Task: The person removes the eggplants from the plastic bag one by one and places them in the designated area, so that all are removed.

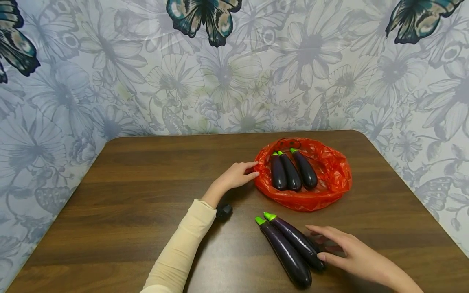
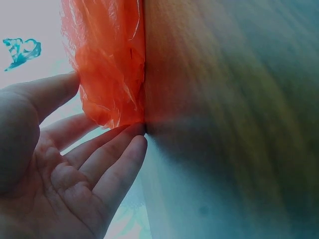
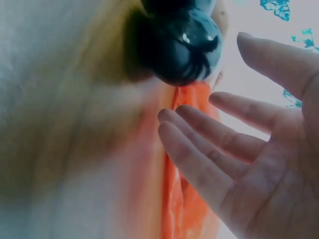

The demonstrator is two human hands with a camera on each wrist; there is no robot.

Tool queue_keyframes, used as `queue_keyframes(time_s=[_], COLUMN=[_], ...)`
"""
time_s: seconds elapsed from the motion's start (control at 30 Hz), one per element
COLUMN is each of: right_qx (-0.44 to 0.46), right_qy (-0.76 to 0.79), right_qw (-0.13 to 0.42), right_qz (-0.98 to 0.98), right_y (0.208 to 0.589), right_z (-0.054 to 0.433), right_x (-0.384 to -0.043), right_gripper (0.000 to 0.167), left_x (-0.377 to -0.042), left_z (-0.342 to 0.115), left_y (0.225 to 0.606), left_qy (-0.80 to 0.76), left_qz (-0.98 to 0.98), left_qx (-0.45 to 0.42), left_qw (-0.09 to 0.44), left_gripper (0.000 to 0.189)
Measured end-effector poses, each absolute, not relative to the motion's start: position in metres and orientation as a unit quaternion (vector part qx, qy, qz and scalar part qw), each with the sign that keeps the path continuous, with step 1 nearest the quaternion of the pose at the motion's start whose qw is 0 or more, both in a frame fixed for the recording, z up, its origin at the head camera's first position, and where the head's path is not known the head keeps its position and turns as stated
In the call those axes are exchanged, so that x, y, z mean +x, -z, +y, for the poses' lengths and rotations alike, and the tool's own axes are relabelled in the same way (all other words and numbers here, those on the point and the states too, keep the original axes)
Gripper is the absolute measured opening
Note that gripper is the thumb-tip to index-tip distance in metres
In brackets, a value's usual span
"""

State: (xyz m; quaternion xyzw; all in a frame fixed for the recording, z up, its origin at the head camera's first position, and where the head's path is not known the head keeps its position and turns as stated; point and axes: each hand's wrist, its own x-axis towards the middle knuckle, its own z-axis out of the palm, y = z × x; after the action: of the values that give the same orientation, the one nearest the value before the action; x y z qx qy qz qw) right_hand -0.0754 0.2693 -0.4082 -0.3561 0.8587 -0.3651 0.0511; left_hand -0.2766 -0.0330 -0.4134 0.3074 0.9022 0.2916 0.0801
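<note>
In the head view a red plastic bag [image 1: 331,185] stands with its rim rolled wide, and three dark eggplants [image 1: 292,171] with bright green caps lie inside it. My left hand [image 1: 234,176] rests its fingertips against the bag's left side. The left wrist view has the thumb and nearly straight fingers touching the red plastic [image 2: 112,64]. Nearer me, two more eggplants [image 1: 286,252] lie side by side on the wood, caps pointing away. Beside their right flank is my right hand [image 1: 349,252], fingers spread and holding nothing. Its wrist view shows a rounded eggplant end [image 3: 187,47] near the fingers.
A brown wooden table [image 1: 139,211] carries everything, with rounded far corners. Behind it hangs a pale floral wall covering [image 1: 220,89] with butterfly figures. A small black device [image 1: 224,211] sits at my left wrist.
</note>
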Motion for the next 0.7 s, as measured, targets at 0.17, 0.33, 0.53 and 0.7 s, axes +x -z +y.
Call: queue_keyframes(time_s=[0.17, 0.33, 0.53, 0.7], right_qx=[-0.352, -0.333, -0.308, -0.284], right_qy=[0.35, 0.33, 0.309, 0.296], right_qw=[0.031, 0.015, -0.028, -0.075], right_qz=[0.868, 0.883, 0.899, 0.909], right_y=[0.405, 0.395, 0.376, 0.367], right_z=[0.274, 0.276, 0.272, 0.269], right_x=[-0.082, -0.091, -0.11, -0.132], right_gripper=[0.055, 0.051, 0.045, 0.041], left_x=[-0.277, -0.277, -0.276, -0.275], left_z=[-0.032, -0.033, -0.033, -0.033], left_y=[0.415, 0.415, 0.414, 0.414], left_qy=[-0.29, -0.29, -0.289, -0.292], left_qz=[0.903, 0.903, 0.905, 0.904], left_qx=[0.305, 0.305, 0.303, 0.302], left_qw=[0.083, 0.083, 0.081, 0.083], left_gripper=[0.049, 0.049, 0.049, 0.049])
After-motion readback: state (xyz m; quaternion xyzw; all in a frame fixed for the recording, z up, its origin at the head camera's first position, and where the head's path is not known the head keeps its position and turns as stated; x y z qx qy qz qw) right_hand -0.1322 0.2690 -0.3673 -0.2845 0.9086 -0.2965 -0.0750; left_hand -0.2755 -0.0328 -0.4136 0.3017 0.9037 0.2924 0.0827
